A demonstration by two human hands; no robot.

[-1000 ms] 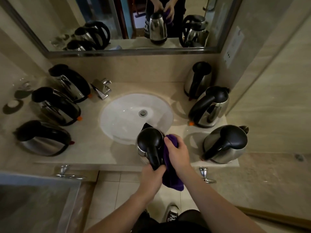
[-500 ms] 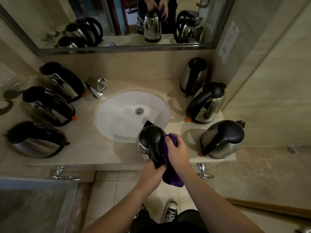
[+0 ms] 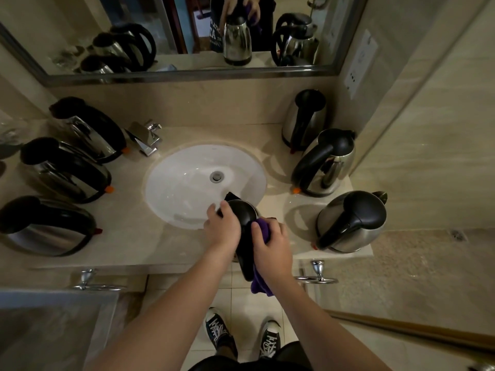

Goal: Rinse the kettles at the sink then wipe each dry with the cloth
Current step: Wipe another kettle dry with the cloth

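Over the sink (image 3: 187,183), kettle (image 3: 242,212) between both hands' grip.

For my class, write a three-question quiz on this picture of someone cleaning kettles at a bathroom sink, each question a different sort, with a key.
1. True or false: the right hand presses a purple cloth against the held kettle.
2. Multiple choice: apart from the held one, how many kettles stand on the counter? A) four B) six C) eight
3. Fill in: the left hand rests on the kettle's black ____.

Key
1. True.
2. B: three to the left of the sink, three to the right.
3. Lid.
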